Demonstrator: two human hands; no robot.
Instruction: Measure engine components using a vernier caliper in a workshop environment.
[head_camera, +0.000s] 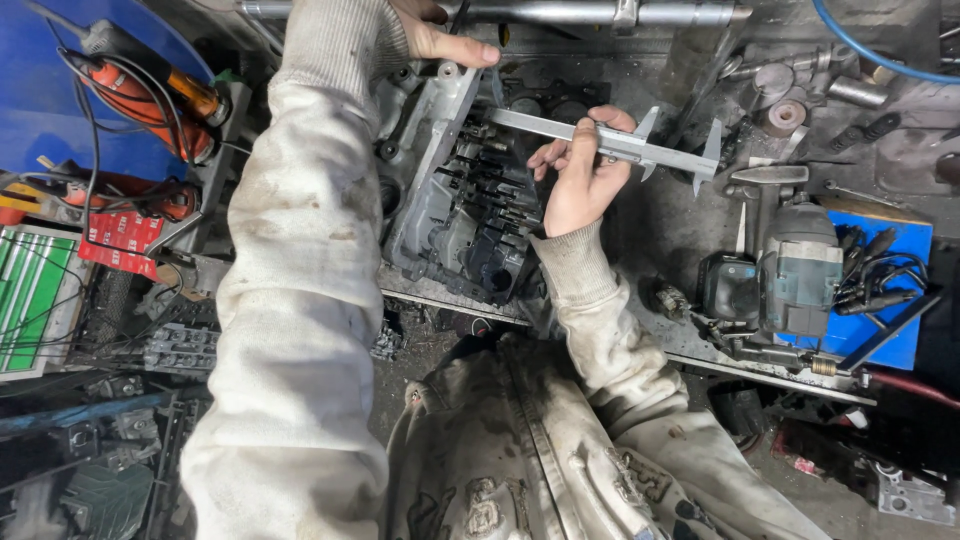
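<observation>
Fingers of the right hand (580, 180) are closed around a steel caliper (610, 143) lying level at upper centre, over a grey engine part (455, 200) on the workbench (660, 225). Left hand (430, 35), top centre, reaches up; its grip is cut off, unclear.

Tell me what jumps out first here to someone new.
The right hand holds a steel caliper level over a grimy grey engine part at centre. The left hand rests at that part's top edge, its dirty white sleeve running down the left of the picture. A blue block with black cables sits at right, an orange power tool top left.
</observation>
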